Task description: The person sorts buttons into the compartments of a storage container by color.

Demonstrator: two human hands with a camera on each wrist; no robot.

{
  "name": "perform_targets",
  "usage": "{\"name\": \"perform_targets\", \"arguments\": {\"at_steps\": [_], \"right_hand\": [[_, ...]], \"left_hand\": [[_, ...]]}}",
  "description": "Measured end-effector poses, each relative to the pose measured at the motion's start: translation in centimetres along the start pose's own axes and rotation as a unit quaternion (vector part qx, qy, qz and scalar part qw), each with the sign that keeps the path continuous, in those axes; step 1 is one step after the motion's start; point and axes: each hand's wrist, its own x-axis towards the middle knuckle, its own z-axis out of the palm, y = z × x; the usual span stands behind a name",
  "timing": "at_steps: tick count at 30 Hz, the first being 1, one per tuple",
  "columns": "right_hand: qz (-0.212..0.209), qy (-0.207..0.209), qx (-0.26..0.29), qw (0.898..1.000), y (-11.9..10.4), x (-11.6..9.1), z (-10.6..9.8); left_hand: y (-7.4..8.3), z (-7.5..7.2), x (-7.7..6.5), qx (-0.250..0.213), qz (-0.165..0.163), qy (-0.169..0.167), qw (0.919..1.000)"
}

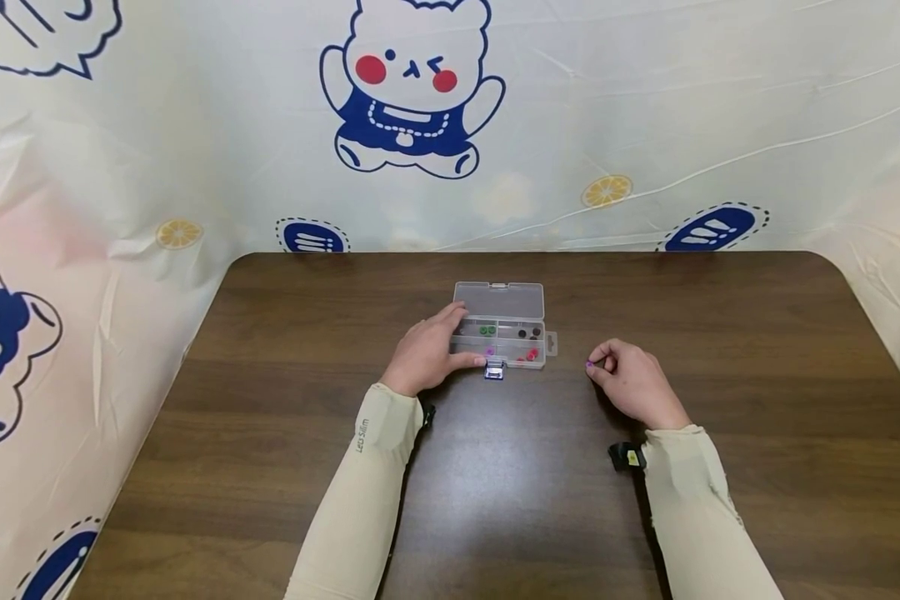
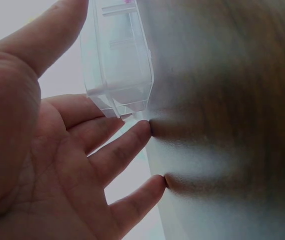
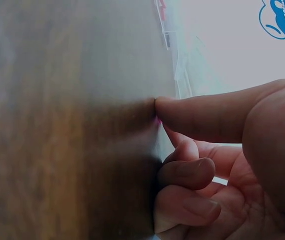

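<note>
A clear plastic compartment box (image 1: 474, 342) lies on the table with its lid (image 1: 498, 302) open toward the back. Small green pieces (image 1: 487, 331), black pieces (image 1: 522, 334), red pieces (image 1: 532, 356) and a purple one (image 1: 490, 352) sit in separate compartments. My left hand (image 1: 427, 352) holds the box's left end, thumb at the front and fingers behind; two fingertips touch the table in the left wrist view. To the right of the box, my right hand (image 1: 633, 385) pinches a small purple piece (image 3: 158, 120) between thumb and index finger, low over the tabletop. The fingertips mostly hide it.
The brown wooden table (image 1: 525, 500) has rounded far corners. A pale printed curtain (image 1: 555, 108) hangs behind it and along both sides. The box's hanging tab (image 1: 552, 343) points toward the right hand, and a latch (image 1: 494, 371) sticks out at its front.
</note>
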Motion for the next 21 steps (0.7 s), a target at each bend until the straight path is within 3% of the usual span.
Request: {"name": "perform_targets", "arguments": {"at_steps": [21], "right_hand": [[0.005, -0.018, -0.01, 1.0, -0.23, 0.19, -0.03]], "left_hand": [[0.11, -0.14, -0.13, -0.006, -0.005, -0.001, 1.0]]}}
